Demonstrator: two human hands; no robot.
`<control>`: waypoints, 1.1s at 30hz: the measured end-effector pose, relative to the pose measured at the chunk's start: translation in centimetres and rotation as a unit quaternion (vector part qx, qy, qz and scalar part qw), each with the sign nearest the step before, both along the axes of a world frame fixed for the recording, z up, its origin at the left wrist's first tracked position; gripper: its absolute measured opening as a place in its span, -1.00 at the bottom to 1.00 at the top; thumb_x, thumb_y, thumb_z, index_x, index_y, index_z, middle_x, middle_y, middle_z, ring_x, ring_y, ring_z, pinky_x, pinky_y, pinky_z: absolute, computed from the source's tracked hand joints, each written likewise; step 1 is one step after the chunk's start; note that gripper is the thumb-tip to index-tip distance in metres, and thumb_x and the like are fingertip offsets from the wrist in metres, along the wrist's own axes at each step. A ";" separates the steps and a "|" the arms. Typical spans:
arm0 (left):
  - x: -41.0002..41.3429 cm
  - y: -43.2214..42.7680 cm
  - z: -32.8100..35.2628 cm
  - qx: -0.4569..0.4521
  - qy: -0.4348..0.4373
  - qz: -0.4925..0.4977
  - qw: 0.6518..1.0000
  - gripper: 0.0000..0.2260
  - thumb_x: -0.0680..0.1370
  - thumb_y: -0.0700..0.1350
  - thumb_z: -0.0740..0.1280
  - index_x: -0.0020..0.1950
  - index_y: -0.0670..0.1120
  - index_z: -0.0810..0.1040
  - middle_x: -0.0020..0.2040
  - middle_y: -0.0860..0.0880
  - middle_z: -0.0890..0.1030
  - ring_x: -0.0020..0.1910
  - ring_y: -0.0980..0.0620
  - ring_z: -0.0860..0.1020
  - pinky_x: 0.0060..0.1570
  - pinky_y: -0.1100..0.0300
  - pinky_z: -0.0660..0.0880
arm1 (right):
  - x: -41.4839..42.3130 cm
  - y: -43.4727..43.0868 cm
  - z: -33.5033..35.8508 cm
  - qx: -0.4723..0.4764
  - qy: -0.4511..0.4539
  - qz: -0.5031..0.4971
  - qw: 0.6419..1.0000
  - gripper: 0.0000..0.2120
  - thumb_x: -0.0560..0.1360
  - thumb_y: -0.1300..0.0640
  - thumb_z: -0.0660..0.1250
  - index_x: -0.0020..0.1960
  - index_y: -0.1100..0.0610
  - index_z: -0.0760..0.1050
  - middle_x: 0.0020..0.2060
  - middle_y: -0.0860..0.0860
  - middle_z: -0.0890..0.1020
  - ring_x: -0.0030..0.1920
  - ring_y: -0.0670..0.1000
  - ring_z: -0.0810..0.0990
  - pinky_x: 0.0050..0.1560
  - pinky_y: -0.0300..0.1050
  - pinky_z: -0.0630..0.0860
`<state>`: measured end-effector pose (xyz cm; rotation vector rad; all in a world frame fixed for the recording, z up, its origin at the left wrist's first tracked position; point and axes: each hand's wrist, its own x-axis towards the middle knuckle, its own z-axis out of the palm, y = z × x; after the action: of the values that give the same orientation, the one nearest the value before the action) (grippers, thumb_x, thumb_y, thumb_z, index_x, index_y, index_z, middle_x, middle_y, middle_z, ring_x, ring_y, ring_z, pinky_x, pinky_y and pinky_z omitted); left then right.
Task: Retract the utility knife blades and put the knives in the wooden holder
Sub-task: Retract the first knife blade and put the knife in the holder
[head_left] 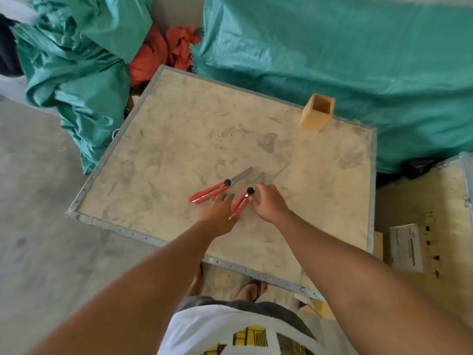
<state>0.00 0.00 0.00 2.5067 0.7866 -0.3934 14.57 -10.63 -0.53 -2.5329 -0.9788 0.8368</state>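
Two red utility knives lie on a plywood crate top (179, 139), both with blades extended. The left knife (210, 192) points up and to the right, untouched. The right knife (240, 202) lies between my hands, its black knob near my fingertips. My right hand (270, 202) touches this knife at the knob end, fingers curled around it. Flat beside its handle rests my left hand (217, 213), with fingers apart. The wooden holder (318, 112), a square open-topped box, stands upright at the crate's far right edge and looks empty.
Green tarpaulin (332, 60) covers bulky shapes behind and left of the crate, with orange cloth (163, 52) between them. A second crate with a white label (405, 248) stands to the right. The crate has a metal rim (115, 228). Concrete floor lies to the left.
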 end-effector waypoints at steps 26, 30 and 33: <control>-3.6 -1.5 -2.5 -0.167 -0.108 0.036 0.980 -0.54 0.47 -0.25 0.46 0.36 -0.07 0.52 0.14 -0.12 0.58 0.04 -0.10 0.58 0.13 0.06 0.53 | -2.5 -1.9 -0.6 0.164 0.192 -0.309 0.917 -0.83 0.61 0.19 0.38 0.18 0.18 0.51 -0.02 0.04 0.61 -0.04 0.06 0.73 -0.19 -0.07 0.73; -5.4 -1.4 0.1 -0.205 -0.141 0.024 0.968 -0.52 0.46 -0.22 0.49 0.36 -0.05 0.52 0.14 -0.02 0.57 -0.13 0.14 0.56 -0.09 0.47 0.46 | -3.1 -2.2 1.6 0.199 0.224 -0.322 0.898 -0.90 0.61 0.18 0.37 0.12 0.14 0.53 0.03 0.16 0.65 -0.05 0.09 0.76 -0.19 0.03 0.74; -6.7 -0.7 2.0 -0.249 -0.171 0.045 0.952 -0.52 0.44 -0.23 0.51 0.34 -0.06 0.55 0.11 0.04 0.56 -0.20 0.27 0.56 -0.11 0.52 0.46 | -3.5 -1.5 4.3 0.234 0.236 -0.300 0.894 -0.94 0.59 0.20 0.41 0.06 0.12 0.58 -0.03 0.08 0.67 -0.13 0.02 0.74 -0.23 -0.10 0.72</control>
<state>-6.69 -0.70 2.02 1.9811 0.5735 -0.0986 11.03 -12.12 3.76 -1.8955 -0.1754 0.8289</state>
